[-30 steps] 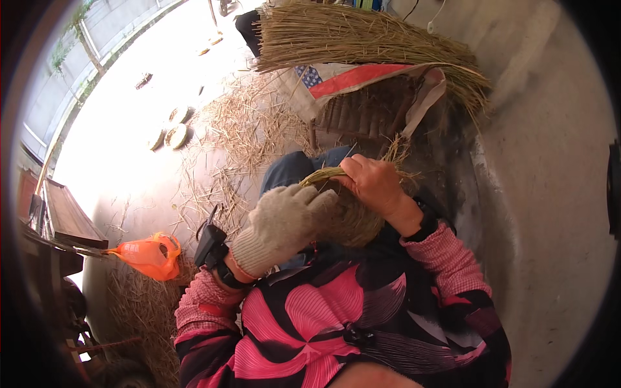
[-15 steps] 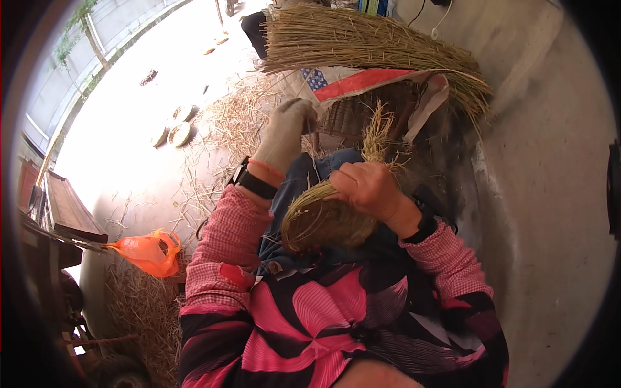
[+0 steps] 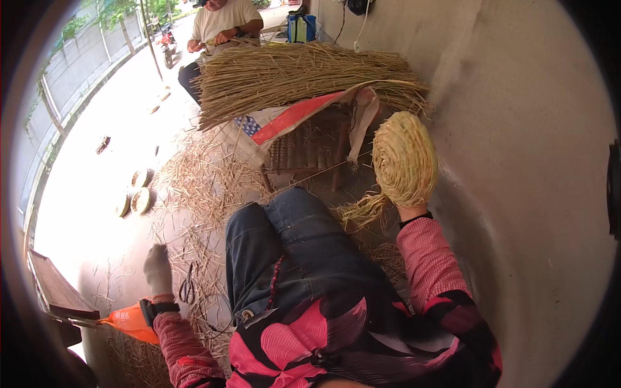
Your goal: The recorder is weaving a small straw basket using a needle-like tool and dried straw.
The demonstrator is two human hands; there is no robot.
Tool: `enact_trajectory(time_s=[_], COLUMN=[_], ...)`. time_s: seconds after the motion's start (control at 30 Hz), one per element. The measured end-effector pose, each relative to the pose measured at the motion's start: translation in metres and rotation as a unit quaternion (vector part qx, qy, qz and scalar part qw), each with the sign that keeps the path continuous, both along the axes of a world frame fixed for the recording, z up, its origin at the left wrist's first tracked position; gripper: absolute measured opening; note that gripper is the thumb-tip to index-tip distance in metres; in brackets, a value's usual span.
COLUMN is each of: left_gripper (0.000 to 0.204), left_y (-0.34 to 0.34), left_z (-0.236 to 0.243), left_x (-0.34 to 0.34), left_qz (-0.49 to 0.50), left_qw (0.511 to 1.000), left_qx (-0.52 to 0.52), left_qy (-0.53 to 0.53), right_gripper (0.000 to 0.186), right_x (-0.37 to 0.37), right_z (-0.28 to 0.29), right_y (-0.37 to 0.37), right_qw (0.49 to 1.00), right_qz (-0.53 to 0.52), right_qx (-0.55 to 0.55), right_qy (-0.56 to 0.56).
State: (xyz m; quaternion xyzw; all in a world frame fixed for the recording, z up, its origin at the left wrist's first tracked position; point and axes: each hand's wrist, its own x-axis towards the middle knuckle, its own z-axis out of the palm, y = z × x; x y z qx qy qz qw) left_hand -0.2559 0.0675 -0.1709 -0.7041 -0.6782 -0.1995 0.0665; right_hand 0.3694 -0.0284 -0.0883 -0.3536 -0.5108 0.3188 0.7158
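Upright on the right stands a round, coiled straw piece, pale yellow-green, with a loose tail of straw ends hanging at its lower left. My right hand holds it from behind; the coil hides the fingers, leaving little more than the wrist visible. At lower left, my left hand wears a pale, dirty-tipped glove. Its fingers are closed, and anything between them cannot be made out. Black-handled scissors lie on the floor beside it. An orange plastic bag is near that wrist.
A long straw bundle lies across a wooden seat draped with a printed sack. Behind it, another person works with both hands. Scattered straw covers the floor ahead. Several round pieces lie at left; a wall rises at right.
My left hand has swung from the middle down to the lower left. My right hand has lifted the straw coil off my lap to the right, turning its spiral face into view.
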Motion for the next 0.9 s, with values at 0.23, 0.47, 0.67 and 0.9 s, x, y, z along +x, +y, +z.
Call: enact_trajectory(time_s=[0.23,0.47,0.67,0.9], left_gripper=[0.035,0.059,0.036,0.025], left_y=[-0.021,-0.011,-0.018,0.025], left_z=[-0.038,0.142,0.116,0.077], left_x=[-0.139,0.208,0.295,0.249], left_qz=[0.251,-0.258,-0.399,-0.547], left_qw=[0.948,0.747,0.658,0.071], left_qx=[-0.181,-0.205,-0.369,-0.314], left_qy=[0.072,-0.578,-0.521,-0.773], right_gripper=[0.049,0.041,0.037,0.033], right_x=[0.036,-0.073,-0.101,-0.1], right_z=[-0.003,0.049,0.066,0.023], right_y=[0.007,0.016,0.04,0.039], right_qw=[0.95,0.949,0.922,0.894], right_qz=[-0.2,0.273,0.311,0.027], right_qx=[-0.146,-0.134,-0.205,-0.159], right_qy=[-0.189,0.086,-0.106,-0.418])
